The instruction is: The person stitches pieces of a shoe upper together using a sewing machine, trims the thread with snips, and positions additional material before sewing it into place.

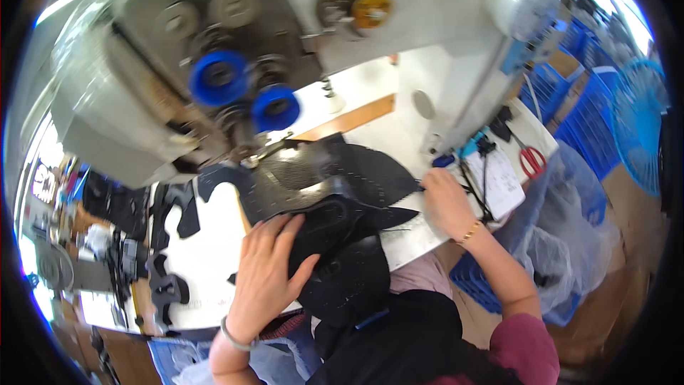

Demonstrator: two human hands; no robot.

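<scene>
My left hand (267, 271) lies on a black sewn piece (328, 224), its fingers stretched out and the thumb apart. This piece looks like part of a shoe upper or bag, with curved flaps and rows of light stitch marks. Its far edge reaches under the head of a sewing machine (246, 150), next to the metal plate. A pointed black flap (377, 171) extends right, towards my right hand (445, 203). That hand is closed near the flap's tip; what its fingers hold is too small to make out. More black material (353, 278) hangs over the table's near edge onto my lap.
Cut black pieces (171, 289) lie on the white table (210, 257) at left. Red-handled scissors (531, 162) and a paper sheet (502, 185) lie at right. Beyond them are blue baskets (584, 128) and a clear plastic bag (563, 242). Blue knobs (219, 77) jut from the machine.
</scene>
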